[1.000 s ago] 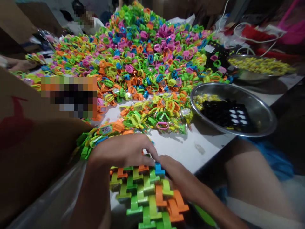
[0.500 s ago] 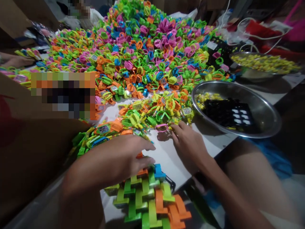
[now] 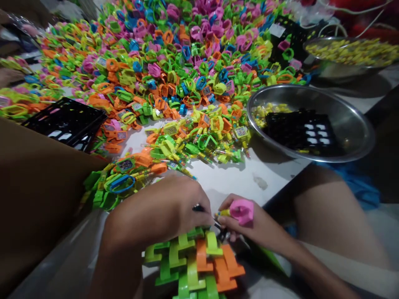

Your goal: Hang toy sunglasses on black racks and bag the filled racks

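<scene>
My right hand [image 3: 249,224] is closed on a pink plastic toy watch [image 3: 242,210] with a yellow tip, just above the near table edge. My left hand [image 3: 165,207] lies curled over the far end of a row of interlocked green and orange toy watches [image 3: 199,261], its fingertips pinched close to the pink watch. What the left fingers grip is hidden. A small loose heap of yellow, green and orange watches [image 3: 199,141] lies beyond both hands on the white table [image 3: 249,182].
A huge pile of coloured toy watches [image 3: 174,54] covers the far table. A steel bowl [image 3: 349,128] with a black tray and yellow bits sits at right, a second bowl [image 3: 343,62] behind it. A black tray [image 3: 62,120] and a brown cardboard box [image 3: 37,191] stand at left.
My right hand has come back from the loose heap toward me with the pink watch in it. The left hand stayed on the row. The view tilted downward.
</scene>
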Demonstrator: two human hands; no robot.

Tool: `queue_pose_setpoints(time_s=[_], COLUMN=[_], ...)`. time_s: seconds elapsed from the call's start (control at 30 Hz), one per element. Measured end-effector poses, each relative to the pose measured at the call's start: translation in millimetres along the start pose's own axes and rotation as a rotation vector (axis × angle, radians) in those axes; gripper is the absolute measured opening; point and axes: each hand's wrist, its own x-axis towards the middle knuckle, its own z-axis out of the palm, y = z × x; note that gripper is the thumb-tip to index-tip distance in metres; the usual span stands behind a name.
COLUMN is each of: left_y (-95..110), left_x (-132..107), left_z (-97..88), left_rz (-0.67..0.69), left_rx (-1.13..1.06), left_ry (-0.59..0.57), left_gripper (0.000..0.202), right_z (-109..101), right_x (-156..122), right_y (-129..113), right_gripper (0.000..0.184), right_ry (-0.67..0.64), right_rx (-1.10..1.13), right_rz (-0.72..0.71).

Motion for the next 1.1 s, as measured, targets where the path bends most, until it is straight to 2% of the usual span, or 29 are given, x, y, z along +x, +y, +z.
queue_pose_setpoints(time_s=[0.07, 0.2, 0.37, 0.6, 0.7, 0.83, 0.9, 1.0, 1.1], left_y=[0.7, 2.5, 0.7, -0.9, 2.9, 6.0, 4.6, 0.9, -3.0], left_x=[1.1, 2.2, 0.9, -2.6, -3.4, -3.9, -5.1, -7.6, -8.2], left_z=[-1.6, -2.6, -3.0, -3.9, -7.7, -12.9, -12.5, -7.0, 1.3], left_rz=[0.02, 0.023, -0.011, -0.025, -0.058, -0.093, -0.066, 0.058, 0.18], left_rx=[0.014, 0.035, 0.034, 0.007, -0.011, -0.052, -0.061, -0.097, -0.175], left_ry=[0.012, 0.028, 0.019, 0.009, 0.01, -0.055, -0.041, 0.006, -0.048], left_gripper=[0.029, 0.027, 0.023, 0.022, 0.022, 0.026, 0.024, 0.018, 0.016], right_z=[7.2, 12.2, 9.7, 7.6, 14.9, 22.5, 25.1, 29.7, 28.7], right_x=[-1.6, 3.3, 6.2, 3.3, 4.1, 5.5, 6.3, 6.3, 2.2], right_y=[6.3, 6.7, 1.2, -23.3, -34.8, -43.0, -42.5, -38.1, -35.3], right_gripper=[0.035, 0.027, 0.019, 0.018, 0.011, 0.004, 0.01, 0.018, 0.02], right_ry=[0.009, 0.087, 0.018, -0.16, -0.185, -0.191, -0.186, -0.169, -0.145], right_rx=[-0.012, -0.076, -0.112, -0.501, -0.549, -0.551, -0.557, -0.585, -0.633], right_rz=[0.027, -0.086, -0.141, -0.3, -0.298, -0.252, -0.243, -0.239, -0.264])
